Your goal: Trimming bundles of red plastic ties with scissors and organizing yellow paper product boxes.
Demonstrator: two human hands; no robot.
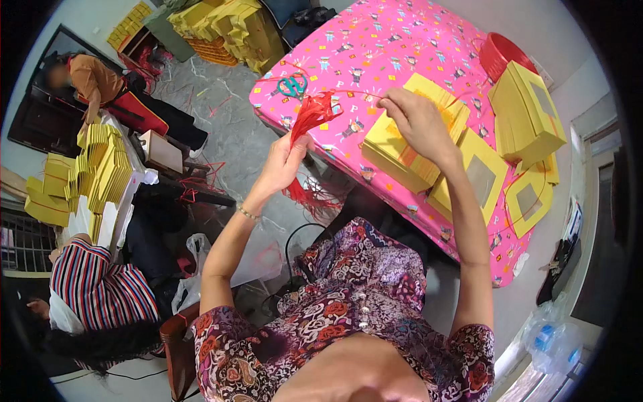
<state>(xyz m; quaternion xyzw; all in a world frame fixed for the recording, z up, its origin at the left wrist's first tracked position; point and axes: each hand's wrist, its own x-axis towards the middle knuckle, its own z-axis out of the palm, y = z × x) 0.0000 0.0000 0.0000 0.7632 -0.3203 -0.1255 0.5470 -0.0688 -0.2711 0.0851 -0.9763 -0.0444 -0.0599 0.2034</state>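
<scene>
The step in hand looks like parting a single length of red string from a bunch, ready for binding. The left hand (289,159), out past the desk's near left edge, has its grip closed around a bundle of red plastic string (313,115); the frayed top of the bundle fans out toward the desk (415,37), and loose tails (313,197) hang beneath the fist. The right hand (416,120) pinches one thin strand (355,92) between thumb and fingertips, and that strand runs across from the bundle's top, nearly straight. This hand is over a stack of yellow card blanks (395,155) at the desk's near side; whether it touches the stack is hidden.

The next move seems to call for drawing the strand fully clear while the left grip holds the rest back, then bringing it around the stack. A hasty pull could drag out neighbouring strands or tangle them. Teal-handled scissors (292,86) lie at the desk's left end, beyond the bundle, should a length need trimming. To the right, a taller yellow stack (526,120) stands in front of a red basket (504,59), with windowed yellow blanks (529,203) nearer.
</scene>
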